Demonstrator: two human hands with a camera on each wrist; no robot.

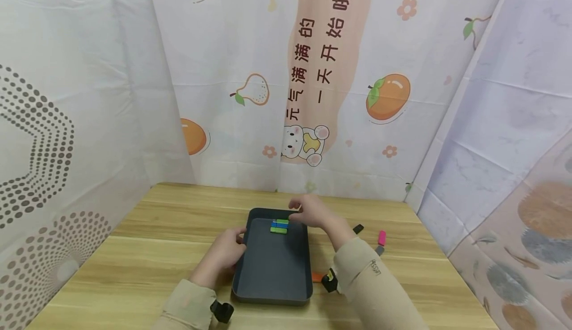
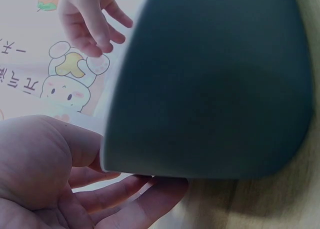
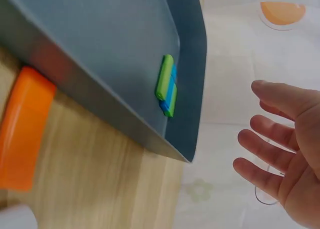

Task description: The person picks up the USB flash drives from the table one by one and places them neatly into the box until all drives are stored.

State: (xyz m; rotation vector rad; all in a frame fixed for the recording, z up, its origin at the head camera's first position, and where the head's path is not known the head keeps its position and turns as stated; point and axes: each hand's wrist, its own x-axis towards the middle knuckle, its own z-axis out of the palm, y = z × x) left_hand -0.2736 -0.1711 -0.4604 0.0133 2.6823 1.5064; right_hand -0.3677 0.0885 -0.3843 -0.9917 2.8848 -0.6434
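Note:
A dark grey rectangular tray [image 1: 269, 270] lies on the table. My left hand [image 1: 225, 248] holds its left wall, thumb at the rim and fingers along the outside. Inside, near the far end, two small green sticks [image 3: 165, 78] and a blue stick [image 3: 169, 93] lie side by side, one green on each side of the blue. My right hand [image 1: 311, 212] is over the far right corner of the tray, beside the sticks. Its fingers [image 3: 260, 146] are spread loosely with nothing between them in the right wrist view.
Right of the tray lie an orange piece [image 1: 317, 277], partly behind the right wrist, a black piece [image 1: 358, 229], a pink piece [image 1: 382, 237] and a grey piece [image 1: 380, 250]. Printed curtains [image 1: 232, 136] hang behind and beside the wooden table [image 1: 178, 221].

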